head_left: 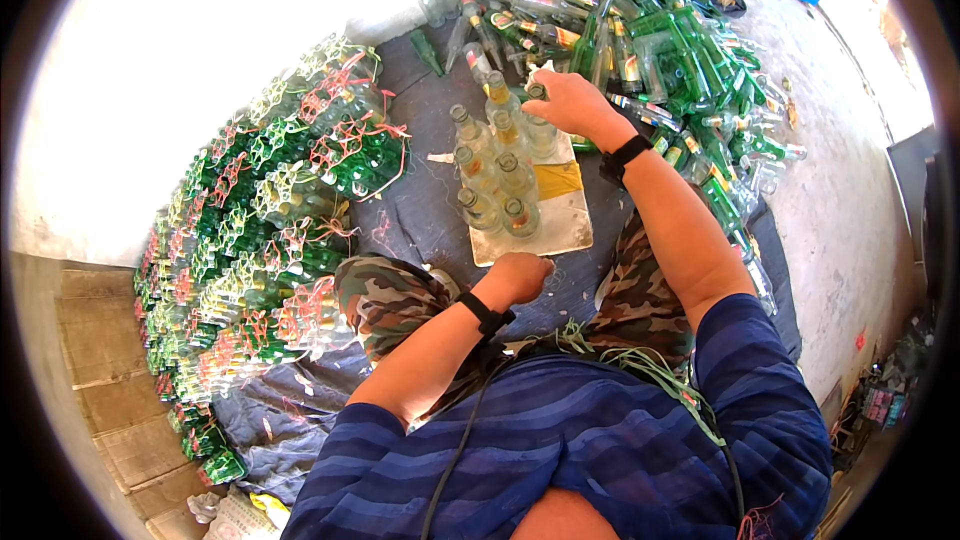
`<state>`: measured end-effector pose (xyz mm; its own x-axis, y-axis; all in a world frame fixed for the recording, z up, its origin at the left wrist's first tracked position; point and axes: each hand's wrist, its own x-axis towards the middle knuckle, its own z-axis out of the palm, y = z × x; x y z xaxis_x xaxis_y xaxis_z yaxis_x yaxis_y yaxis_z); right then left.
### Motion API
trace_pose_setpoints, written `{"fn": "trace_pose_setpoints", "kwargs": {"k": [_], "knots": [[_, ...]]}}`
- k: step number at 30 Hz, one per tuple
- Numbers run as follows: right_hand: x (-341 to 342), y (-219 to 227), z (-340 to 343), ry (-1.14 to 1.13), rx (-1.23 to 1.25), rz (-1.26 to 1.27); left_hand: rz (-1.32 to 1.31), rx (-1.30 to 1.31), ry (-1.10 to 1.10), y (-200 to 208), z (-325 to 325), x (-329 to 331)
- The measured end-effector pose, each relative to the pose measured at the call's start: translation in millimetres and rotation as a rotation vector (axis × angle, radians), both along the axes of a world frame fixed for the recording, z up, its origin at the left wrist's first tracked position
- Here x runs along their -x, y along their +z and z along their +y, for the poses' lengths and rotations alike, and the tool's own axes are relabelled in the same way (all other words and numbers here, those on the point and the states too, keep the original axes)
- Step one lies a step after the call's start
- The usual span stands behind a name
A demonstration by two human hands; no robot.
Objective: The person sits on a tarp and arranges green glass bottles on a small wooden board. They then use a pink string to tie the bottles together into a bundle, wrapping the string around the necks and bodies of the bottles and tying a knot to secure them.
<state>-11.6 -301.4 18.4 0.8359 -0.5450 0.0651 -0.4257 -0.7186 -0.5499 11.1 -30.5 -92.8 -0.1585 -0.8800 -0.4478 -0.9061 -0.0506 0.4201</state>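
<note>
Several clear glass bottles stand upright in a tight group on a flat, worn board [570,230] with a yellow patch, between my knees. My right hand [575,105] reaches to the far right of this group, its fingers closed around the neck of a clear glass bottle [541,140]. Something small and white shows by those fingers, too indistinct to name. Close to the board's near edge, my left hand [517,278] is curled closed, palm down; whatever it may hold is hidden. Nearest to it is a clear bottle [520,218] at the front of the group.
Bundles of green and clear bottles [290,190], tied with red and pale green strips, are stacked at the left. A loose heap of bottles [690,60] lies at the far right. Green strips [650,375] rest across my lap. Dark sheeting [415,210] covers the floor.
</note>
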Motion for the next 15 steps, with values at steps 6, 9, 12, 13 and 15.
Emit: {"fn": "trace_pose_setpoints", "kwargs": {"k": [6, 9, 12, 13, 15], "knots": [[8, 0, -5, 0.002, 0.014, -0.001, -0.011, 0.002, 0.006, 3, 0, 1], [13, 5, -8, -0.013, 0.004, 0.039, -0.029, -0.007, -0.001, 2, 0, 2], [16, 13, -7, -0.027, -0.025, 0.049, -0.025, 0.002, -0.006, -13, 2, 0], [19, 13, -8, -0.026, -0.033, 0.041, -0.022, 0.007, -0.011, -13, 2, 1], [25, 11, -10, -0.049, -0.053, 0.004, -0.021, 0.013, -0.020, -14, 1, 1]]}}
